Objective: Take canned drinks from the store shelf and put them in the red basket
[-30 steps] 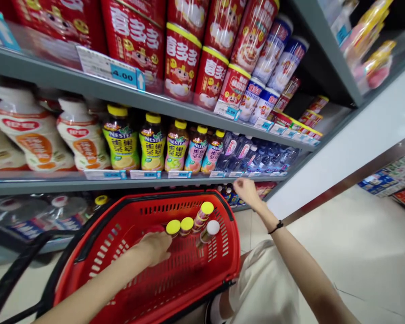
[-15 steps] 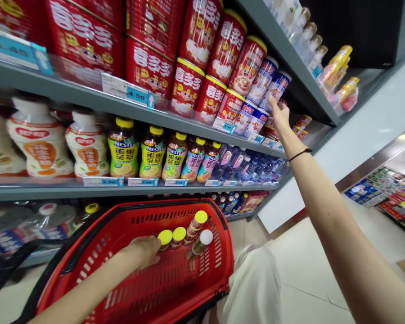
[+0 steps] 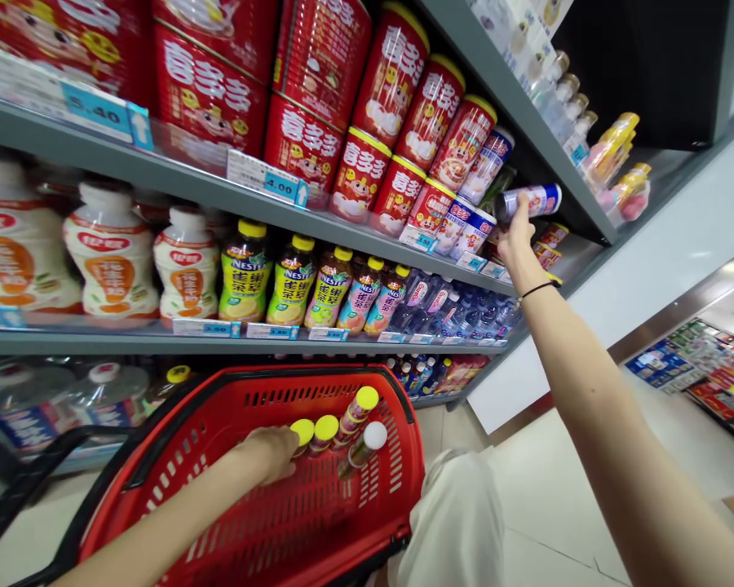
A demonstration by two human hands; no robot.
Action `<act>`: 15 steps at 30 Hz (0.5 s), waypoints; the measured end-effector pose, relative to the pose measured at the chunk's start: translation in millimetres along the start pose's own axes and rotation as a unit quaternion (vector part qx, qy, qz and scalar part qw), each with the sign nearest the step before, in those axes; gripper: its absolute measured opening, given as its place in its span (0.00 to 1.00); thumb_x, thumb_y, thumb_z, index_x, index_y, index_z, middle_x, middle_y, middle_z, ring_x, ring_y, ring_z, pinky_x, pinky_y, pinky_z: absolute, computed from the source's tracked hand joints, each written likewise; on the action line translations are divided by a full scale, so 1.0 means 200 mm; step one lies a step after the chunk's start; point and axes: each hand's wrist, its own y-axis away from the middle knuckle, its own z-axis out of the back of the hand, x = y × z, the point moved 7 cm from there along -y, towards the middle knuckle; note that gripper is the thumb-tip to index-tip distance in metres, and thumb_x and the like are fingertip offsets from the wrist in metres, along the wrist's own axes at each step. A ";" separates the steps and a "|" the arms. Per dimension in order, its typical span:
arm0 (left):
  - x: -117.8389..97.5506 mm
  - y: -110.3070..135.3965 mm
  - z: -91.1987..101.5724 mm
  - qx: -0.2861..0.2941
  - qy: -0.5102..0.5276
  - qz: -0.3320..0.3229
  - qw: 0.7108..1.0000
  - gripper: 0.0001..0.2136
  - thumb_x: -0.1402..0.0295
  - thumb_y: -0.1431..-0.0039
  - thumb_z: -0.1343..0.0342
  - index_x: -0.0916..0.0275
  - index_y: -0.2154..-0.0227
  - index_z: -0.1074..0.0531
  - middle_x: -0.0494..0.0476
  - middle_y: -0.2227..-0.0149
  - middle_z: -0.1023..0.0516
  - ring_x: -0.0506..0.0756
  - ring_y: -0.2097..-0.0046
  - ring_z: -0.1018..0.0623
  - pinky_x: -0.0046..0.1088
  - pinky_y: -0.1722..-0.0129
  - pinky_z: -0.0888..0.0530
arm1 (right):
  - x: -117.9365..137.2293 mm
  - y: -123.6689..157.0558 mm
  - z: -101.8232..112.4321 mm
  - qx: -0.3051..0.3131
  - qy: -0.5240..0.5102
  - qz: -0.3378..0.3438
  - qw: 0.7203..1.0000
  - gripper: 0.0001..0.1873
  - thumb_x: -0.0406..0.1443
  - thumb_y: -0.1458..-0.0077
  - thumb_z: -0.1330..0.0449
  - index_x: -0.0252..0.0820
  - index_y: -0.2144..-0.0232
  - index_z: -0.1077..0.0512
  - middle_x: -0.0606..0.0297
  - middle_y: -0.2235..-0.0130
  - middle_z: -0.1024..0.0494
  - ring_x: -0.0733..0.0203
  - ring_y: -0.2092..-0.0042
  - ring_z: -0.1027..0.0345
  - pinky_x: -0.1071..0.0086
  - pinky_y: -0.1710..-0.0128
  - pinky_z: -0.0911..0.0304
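Observation:
My right hand [image 3: 517,232], raised at the shelf, is closed around a blue-and-white can [image 3: 546,200], which lies nearly on its side in the grip. Other blue-and-white cans [image 3: 475,232] stand stacked just left of it. Down in the red shopping basket [image 3: 232,534], my left hand [image 3: 267,453] is closed on the leftmost yellow-lidded can [image 3: 303,430]; its fingertips are partly hidden. Beside that stand another yellow-lidded can [image 3: 326,429], a stack of small cans [image 3: 355,410] under a yellow lid, and a leaning white-capped jar [image 3: 367,445].
Red cans [image 3: 397,191] fill the upper shelf above a row of bottled tea [image 3: 294,281] and white milk-drink bottles [image 3: 110,253]. The basket's black handle [image 3: 42,465] sticks out at left. My knee [image 3: 462,514] is close to the basket. A white pillar [image 3: 514,379] stands at right.
My right hand has pulled a blue-and-white can off its stack and tipped it sideways, leaving a gap there. The view has shifted slightly left; my left hand stays at the same can.

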 end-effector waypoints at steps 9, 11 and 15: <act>-0.04 0.06 0.09 -0.084 0.050 -0.082 0.992 0.16 0.71 0.38 0.49 0.66 0.54 0.18 0.74 0.53 0.16 0.73 0.49 0.16 0.52 0.48 0.22 | 0.13 0.49 0.36 0.025 -0.146 -0.044 0.988 0.15 0.46 0.35 0.42 0.43 0.53 0.29 0.61 0.52 0.21 0.60 0.52 0.21 0.62 0.52 0.21; -0.06 0.09 0.14 -0.139 0.075 -0.118 0.980 0.18 0.68 0.34 0.52 0.66 0.50 0.20 0.74 0.50 0.17 0.71 0.47 0.17 0.53 0.46 0.23 | 0.12 0.72 0.39 0.090 -0.128 -0.030 0.987 0.21 0.50 0.40 0.37 0.44 0.52 0.28 0.62 0.53 0.20 0.58 0.53 0.21 0.60 0.53 0.21; -0.07 0.19 0.31 -0.330 0.133 -0.155 0.922 0.28 0.58 0.29 0.51 0.66 0.31 0.38 0.73 0.33 0.31 0.67 0.35 0.26 0.49 0.40 0.24 | -0.09 1.28 0.31 0.222 -0.093 -0.163 0.957 0.35 0.57 0.54 0.29 0.40 0.53 0.26 0.56 0.58 0.18 0.53 0.64 0.21 0.60 0.65 0.22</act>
